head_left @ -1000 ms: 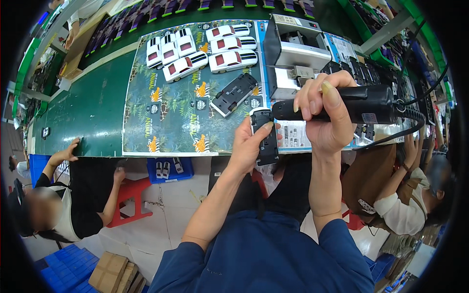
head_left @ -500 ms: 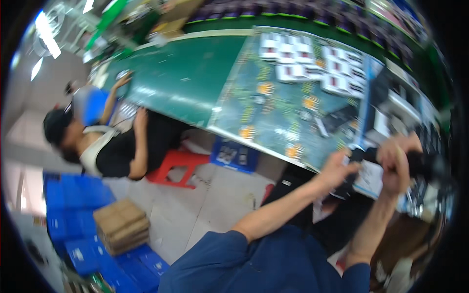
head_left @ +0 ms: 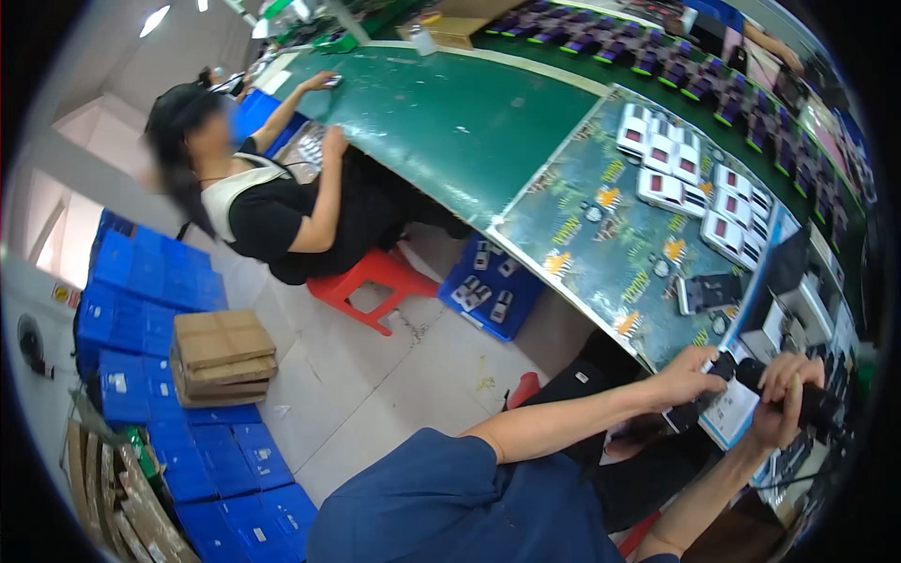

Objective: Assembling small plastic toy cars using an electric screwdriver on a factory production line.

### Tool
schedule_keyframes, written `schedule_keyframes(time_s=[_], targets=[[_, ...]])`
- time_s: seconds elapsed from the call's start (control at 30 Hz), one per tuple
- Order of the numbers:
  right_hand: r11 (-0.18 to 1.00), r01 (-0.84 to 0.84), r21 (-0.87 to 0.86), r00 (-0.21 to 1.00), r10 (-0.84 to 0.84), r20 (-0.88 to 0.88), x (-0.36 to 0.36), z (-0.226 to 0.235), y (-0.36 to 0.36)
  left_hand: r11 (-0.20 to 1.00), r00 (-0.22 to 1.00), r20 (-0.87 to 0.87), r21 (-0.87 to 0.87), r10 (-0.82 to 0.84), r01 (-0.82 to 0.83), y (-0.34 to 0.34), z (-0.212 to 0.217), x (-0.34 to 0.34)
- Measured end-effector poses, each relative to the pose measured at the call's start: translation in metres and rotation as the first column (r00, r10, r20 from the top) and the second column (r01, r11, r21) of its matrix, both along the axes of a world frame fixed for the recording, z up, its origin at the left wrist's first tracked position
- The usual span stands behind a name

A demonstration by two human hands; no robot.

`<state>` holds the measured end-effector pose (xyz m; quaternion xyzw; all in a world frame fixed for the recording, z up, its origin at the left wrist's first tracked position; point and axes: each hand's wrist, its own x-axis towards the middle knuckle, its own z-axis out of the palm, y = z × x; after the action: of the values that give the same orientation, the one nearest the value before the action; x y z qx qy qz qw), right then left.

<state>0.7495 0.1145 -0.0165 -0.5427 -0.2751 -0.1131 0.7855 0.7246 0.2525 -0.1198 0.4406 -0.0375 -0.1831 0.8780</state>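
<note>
My left hand (head_left: 693,379) is closed round a small black part (head_left: 721,366) at the front right of the workbench. Beside it, my right hand (head_left: 786,396) is wrapped round a thick black cylindrical tool (head_left: 818,408), whose narrower end points toward the part. Whether the two touch I cannot tell. Under the hands lies a white printed sheet (head_left: 730,413). A flat black rectangular piece (head_left: 710,293) rests on the patterned mat (head_left: 601,220). Farther back on that mat stand several white devices with dark red windows (head_left: 662,155), grouped in rows.
A co-worker (head_left: 282,211) sits at left on a red stool (head_left: 371,281), one hand on the green bench (head_left: 422,122). Below the bench, a blue tray (head_left: 511,324) holds white devices. Blue crates (head_left: 141,319) and cardboard (head_left: 225,338) stand left. Dark purple items (head_left: 638,56) line the back.
The view has swung, so bench and devices sit farther right and lower in it. Both my hands still grip the black part and tool. The co-worker's hand stays on the bench.
</note>
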Motion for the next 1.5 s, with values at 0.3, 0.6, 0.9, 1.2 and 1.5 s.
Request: schedule_keyframes(time_s=[0.3,0.6,0.9,1.2,1.5], targets=[[0.973,0.073,0.219,0.99,-0.098,0.104,0.0,0.041,-0.019,0.943,0.973,-0.203,-0.331,-0.109,0.037,0.02,0.008,0.008],[0.944,-0.102,0.314,0.994,0.109,-0.004,0.055,0.03,-0.009,0.936,0.961,-0.242,-0.35,-0.135,0.043,0.029,0.014,0.008],[0.904,0.162,0.395,0.987,-0.149,-0.063,0.039,0.047,-0.062,0.936,0.967,-0.233,-0.353,-0.104,0.016,0.056,0.002,0.003],[0.881,0.427,0.204,0.9,-0.436,0.001,0.041,0.052,-0.043,0.945,0.957,-0.286,-0.323,-0.038,-0.059,0.033,0.002,0.006],[0.82,0.535,-0.206,0.845,-0.521,0.119,0.053,0.049,-0.02,0.942,0.961,-0.27,-0.335,-0.064,-0.031,0.032,0.007,0.006]])
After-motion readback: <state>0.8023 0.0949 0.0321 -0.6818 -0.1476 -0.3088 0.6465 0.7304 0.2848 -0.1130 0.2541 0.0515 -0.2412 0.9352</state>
